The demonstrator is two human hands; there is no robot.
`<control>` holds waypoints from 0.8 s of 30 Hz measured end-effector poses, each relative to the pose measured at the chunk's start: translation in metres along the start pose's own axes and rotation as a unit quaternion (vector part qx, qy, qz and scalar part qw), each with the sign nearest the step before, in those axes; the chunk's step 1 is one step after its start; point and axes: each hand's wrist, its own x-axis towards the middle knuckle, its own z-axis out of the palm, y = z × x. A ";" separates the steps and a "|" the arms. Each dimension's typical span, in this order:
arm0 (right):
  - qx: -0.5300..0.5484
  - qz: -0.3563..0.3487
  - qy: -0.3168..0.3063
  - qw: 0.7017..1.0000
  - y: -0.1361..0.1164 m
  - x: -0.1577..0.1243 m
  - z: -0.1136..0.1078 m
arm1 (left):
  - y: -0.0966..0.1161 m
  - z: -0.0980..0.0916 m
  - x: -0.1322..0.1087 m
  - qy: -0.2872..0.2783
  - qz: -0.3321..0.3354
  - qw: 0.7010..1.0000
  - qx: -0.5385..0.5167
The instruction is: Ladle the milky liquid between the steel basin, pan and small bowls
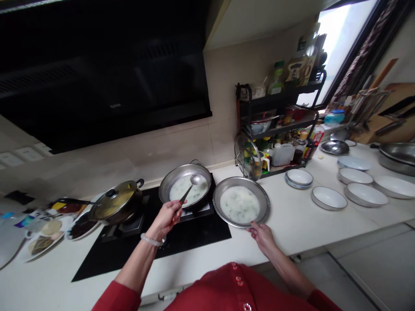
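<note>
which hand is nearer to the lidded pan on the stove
Left. The left hand is to the right of the lidded pan, its grip on the ladle; the right hand is much farther right, at the near rim of the metal bowl beside the stove.

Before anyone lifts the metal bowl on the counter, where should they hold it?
Take the metal bowl by its rim, probably left and right sides, coming from the front of the counter: it's round, shows no handle, and holds milky liquid that could spill. The right hand grips the near rim.
</note>
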 end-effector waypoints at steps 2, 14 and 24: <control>-0.002 0.000 0.000 1.000 -0.001 0.000 0.000 | 0.000 -0.016 0.005 0.046 0.003 0.996 0.072; 0.004 0.003 -0.003 1.000 -0.002 -0.002 0.000 | -0.006 -0.055 0.009 0.071 -0.055 0.964 0.249; 0.006 0.000 0.002 1.000 0.000 0.000 0.000 | -0.003 -0.051 0.014 0.037 -0.183 0.973 -0.137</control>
